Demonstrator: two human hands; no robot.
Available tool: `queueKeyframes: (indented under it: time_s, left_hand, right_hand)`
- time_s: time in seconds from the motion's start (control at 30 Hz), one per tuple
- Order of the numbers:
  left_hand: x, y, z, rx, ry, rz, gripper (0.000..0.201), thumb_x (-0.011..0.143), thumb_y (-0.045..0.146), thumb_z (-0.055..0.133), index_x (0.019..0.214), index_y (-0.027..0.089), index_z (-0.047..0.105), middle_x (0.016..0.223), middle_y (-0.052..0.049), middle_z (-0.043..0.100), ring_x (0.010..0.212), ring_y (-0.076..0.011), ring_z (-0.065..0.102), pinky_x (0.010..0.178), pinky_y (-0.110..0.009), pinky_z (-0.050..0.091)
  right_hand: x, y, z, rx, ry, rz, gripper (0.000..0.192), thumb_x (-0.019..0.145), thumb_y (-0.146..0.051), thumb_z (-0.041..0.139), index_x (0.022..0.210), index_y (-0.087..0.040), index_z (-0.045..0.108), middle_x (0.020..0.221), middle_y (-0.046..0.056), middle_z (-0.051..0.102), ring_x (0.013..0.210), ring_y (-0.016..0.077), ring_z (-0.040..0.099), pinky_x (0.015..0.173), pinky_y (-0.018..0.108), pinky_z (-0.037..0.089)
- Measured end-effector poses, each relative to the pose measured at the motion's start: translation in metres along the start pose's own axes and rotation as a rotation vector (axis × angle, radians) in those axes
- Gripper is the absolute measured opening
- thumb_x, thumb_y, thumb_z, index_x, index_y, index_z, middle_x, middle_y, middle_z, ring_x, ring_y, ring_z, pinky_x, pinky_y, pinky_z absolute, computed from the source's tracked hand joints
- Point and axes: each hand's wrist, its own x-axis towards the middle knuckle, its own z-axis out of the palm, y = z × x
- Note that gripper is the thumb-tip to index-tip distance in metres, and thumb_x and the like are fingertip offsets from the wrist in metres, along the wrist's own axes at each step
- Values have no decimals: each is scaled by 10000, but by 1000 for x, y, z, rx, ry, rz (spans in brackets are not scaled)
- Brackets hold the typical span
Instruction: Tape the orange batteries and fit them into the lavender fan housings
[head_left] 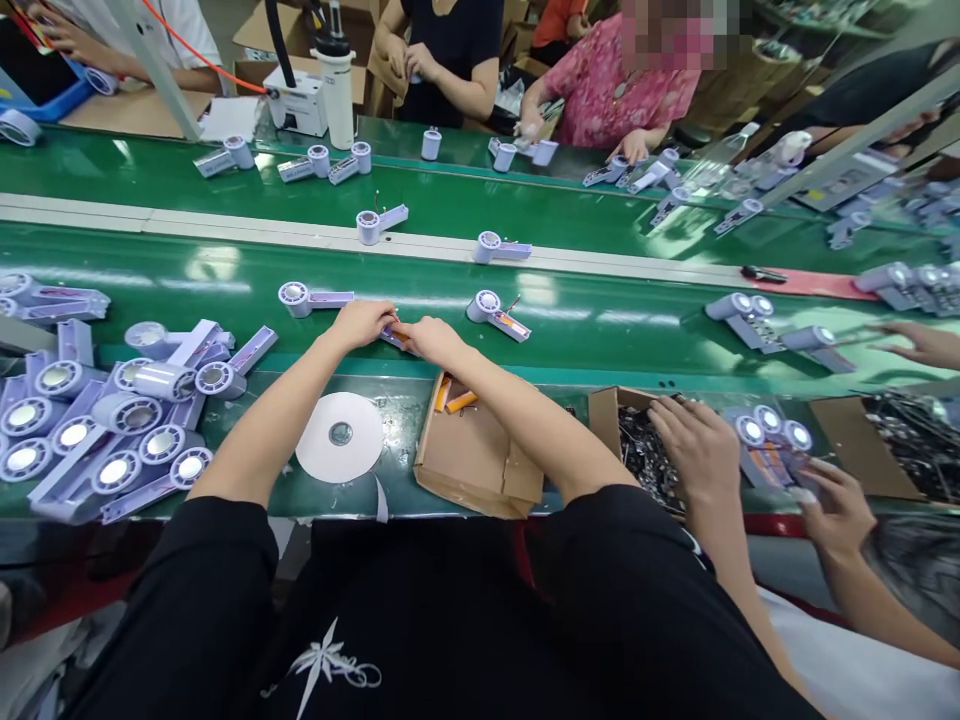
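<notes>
My left hand (364,322) and my right hand (429,338) meet over the near edge of the green conveyor belt (600,320). Together they hold a lilac fan housing (395,337) with an orange part showing between the fingers; most of it is hidden by my hands. Another lilac fan housing (307,298) lies just left of my left hand. A third one (496,314) with an orange insert lies to the right of my right hand.
A heap of lilac housings (112,420) fills the left. A white tape roll (340,436) and a cardboard box (476,460) with orange pieces sit before me. A co-worker's hands (694,445) reach into a box of dark parts at right. People work across the belt.
</notes>
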Motion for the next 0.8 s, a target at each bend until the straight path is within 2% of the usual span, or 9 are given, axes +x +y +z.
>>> queueKeyframes:
  time_s: [0.17,0.3,0.37,0.47,0.57,0.63,0.67,0.7,0.8]
  left_hand:
    - [1,7,3,-34,16,-21,309,1061,364,575,1222,298,830,1266,-67,862,1210,-299,774,1014,-374,548]
    - [-3,13,4,-52,28,-33,322,1075,334,549,1240,267,817,1271,-106,854,1220,-320,775,1036,-408,563]
    - [-5,20,1,-59,30,-26,348,1088,317,516,1276,240,798,1319,-126,835,1257,-320,763,1075,-429,564]
    - [-29,30,-8,-47,56,9,437,1070,295,542,1460,177,700,1565,-169,710,1501,-326,620,1274,-486,458]
    - [-102,24,-13,4,41,100,608,1038,380,623,1606,165,577,1703,-182,588,1644,-344,452,1384,-529,335]
    - [-172,10,-10,13,-82,179,618,953,495,742,1516,255,663,1590,-132,697,1531,-340,581,1320,-498,446]
    - [-208,2,-6,21,-131,190,643,848,537,839,1428,284,722,1521,-124,746,1468,-374,634,1287,-529,487]
    - [-241,-5,-2,42,-150,186,637,826,524,853,1410,299,731,1573,-126,715,1513,-409,601,1287,-584,481]
    - [-307,-11,13,115,3,229,467,902,395,778,1346,257,738,1603,-172,682,1525,-434,591,1285,-633,480]
  right_hand:
    - [11,-5,-2,20,-38,-18,440,1127,-305,624,1528,-152,718,1423,267,776,1262,381,785,1040,447,591]
    - [10,10,-13,98,-47,-102,415,1142,-313,611,1534,-250,733,1414,134,823,1274,297,792,1115,382,566]
    - [-2,21,-19,210,52,-80,457,1146,-269,573,1588,-255,689,1459,105,811,1313,275,779,1163,387,554]
    - [-45,32,-23,440,259,26,453,1107,-217,568,1532,-179,723,1511,133,780,1363,281,756,1210,433,547]
    - [-123,35,-18,633,324,38,408,1098,-312,574,1415,-189,798,1439,135,817,1283,288,791,1163,460,594]
    - [-186,32,-5,700,294,17,376,1078,-413,618,1319,-242,851,1351,107,857,1183,290,826,1075,451,645]
    - [-215,28,3,737,272,12,352,1062,-453,647,1267,-274,871,1270,89,882,1121,289,842,1018,445,668]
    - [-241,21,13,798,262,17,318,1038,-475,684,1195,-289,888,1191,82,898,1077,291,852,978,440,680]
    - [-281,-13,38,1042,259,103,311,1005,-516,733,1152,-288,885,1048,81,902,857,253,851,796,387,690]
